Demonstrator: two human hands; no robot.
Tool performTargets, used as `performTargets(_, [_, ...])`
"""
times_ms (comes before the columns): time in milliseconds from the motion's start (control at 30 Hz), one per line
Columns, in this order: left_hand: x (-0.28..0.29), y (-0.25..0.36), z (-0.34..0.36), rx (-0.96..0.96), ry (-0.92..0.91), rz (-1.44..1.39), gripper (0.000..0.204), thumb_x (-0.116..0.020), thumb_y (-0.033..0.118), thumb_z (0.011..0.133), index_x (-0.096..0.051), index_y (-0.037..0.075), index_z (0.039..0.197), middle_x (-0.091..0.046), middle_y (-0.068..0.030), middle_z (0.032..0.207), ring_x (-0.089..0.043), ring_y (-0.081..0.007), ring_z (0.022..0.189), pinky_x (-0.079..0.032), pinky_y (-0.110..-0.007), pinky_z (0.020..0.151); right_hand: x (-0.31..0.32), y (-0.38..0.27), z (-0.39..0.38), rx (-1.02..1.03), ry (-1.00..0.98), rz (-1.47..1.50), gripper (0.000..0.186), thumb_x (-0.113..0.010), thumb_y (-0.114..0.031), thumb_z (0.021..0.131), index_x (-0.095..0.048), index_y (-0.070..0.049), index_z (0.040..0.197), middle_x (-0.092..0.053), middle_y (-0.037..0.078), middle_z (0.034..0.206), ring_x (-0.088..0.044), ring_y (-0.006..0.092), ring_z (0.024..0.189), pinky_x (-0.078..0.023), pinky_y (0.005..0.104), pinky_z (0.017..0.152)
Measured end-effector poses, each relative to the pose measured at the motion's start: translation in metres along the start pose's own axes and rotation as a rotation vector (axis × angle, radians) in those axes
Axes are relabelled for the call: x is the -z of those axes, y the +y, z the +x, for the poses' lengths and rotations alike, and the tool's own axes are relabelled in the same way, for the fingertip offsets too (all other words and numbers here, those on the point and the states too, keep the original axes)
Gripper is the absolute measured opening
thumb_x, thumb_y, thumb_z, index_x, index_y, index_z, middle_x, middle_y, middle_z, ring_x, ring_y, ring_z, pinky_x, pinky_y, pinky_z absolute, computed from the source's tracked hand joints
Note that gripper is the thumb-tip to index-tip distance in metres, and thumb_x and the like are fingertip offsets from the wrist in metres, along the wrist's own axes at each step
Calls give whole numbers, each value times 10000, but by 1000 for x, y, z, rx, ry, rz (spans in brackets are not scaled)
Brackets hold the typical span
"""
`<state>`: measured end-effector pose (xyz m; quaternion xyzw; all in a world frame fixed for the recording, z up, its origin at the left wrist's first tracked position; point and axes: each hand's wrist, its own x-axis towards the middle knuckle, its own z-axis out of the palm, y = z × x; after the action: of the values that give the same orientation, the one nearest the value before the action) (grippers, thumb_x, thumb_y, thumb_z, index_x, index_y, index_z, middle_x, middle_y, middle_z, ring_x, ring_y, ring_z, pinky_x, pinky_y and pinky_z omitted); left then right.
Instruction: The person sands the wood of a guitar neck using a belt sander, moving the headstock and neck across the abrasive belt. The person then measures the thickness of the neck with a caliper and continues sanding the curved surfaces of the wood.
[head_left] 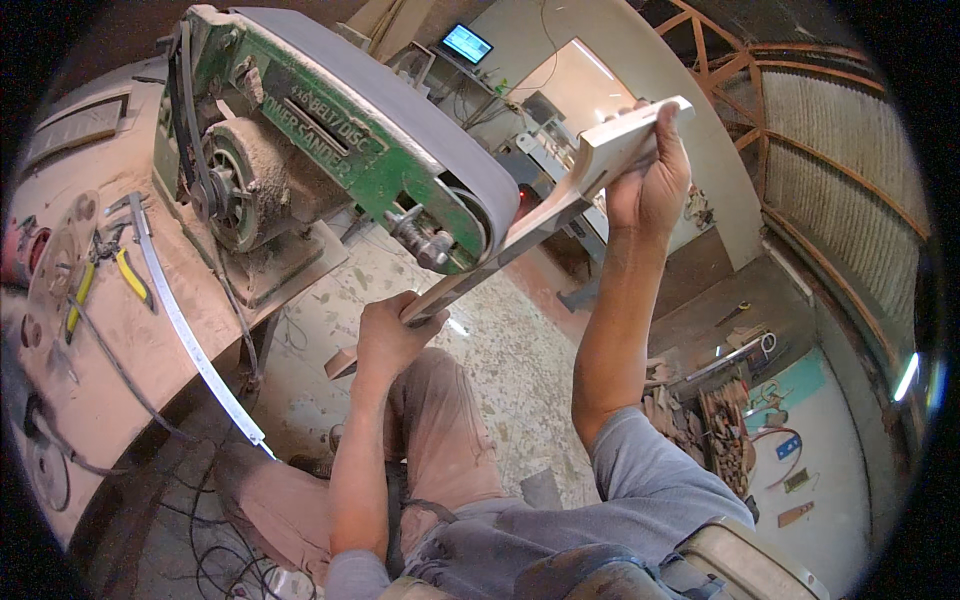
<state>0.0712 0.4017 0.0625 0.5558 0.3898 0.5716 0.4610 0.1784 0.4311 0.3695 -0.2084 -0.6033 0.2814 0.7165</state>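
A long shaped piece of wood point(548, 213), slim along its shaft and flaring to a broad pale end, slants up from lower left to upper right. My left hand point(392, 335) is closed round its slim lower part. Near the broad end, my right hand point(652, 180) grips it with the thumb along the edge and the fingers mostly hidden behind. The wood's middle lies against or very close to the rounded front end of a grey sanding belt point(490, 195); contact cannot be made out. That belt runs on a dusty green belt sander point(335, 150).
The sander stands on a dusty workbench point(130, 375) at left. A long metal rule point(188, 325), yellow-handled pliers point(133, 280) and cords lie there. Loose cables point(215, 545) tangle on the floor below. Wood offcuts point(725, 430) are piled at right; a lit screen point(466, 43) is far off.
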Motion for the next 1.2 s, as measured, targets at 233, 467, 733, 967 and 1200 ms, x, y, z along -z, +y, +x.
performTargets(233, [-4, -35, 0, 29, -82, -102, 288, -816, 270, 791, -744, 8, 887, -685, -119, 686, -634, -189, 621, -515, -342, 661, 12, 19, -21, 26, -37, -204, 367, -724, -305, 963, -536, -23, 1103, -601, 66, 1002, -600, 204, 975, -487, 395, 919])
performTargets(467, [-7, -45, -3, 131, -180, -105, 295, -817, 255, 790, -755, 4, 932, -721, -88, 736, -633, -133, 660, -515, -320, 673, 24, 34, -32, 67, 7, -212, 419, -740, -296, 955, -498, -26, 1164, -600, 69, 1010, -603, 204, 981, -489, 392, 932])
performTargets(733, [0, -19, 10, 63, -220, -73, 356, -820, 298, 777, -763, 2, 967, -753, -105, 801, -670, -136, 710, -530, -330, 712, 21, 17, -11, 156, 76, -263, 401, -721, -251, 963, -509, 24, 1163, -622, 118, 1069, -629, 235, 1034, -531, 414, 931])
performTargets(967, [1, -30, 13, 99, -285, -58, 379, -822, 303, 754, -762, -4, 968, -764, -112, 828, -675, -147, 723, -536, -335, 731, 11, 20, -27, 155, 63, -241, 401, -769, -244, 933, -513, 12, 1105, -623, 106, 1017, -617, 207, 974, -524, 381, 859])
performTargets(1200, [4, -38, 12, 145, -340, -83, 381, -821, 265, 748, -763, -8, 1007, -767, -102, 843, -672, -131, 745, -541, -327, 759, 15, 27, -35, 186, 51, -290, 439, -758, -228, 944, -454, 19, 1144, -579, 116, 1079, -588, 216, 1008, -504, 386, 920])
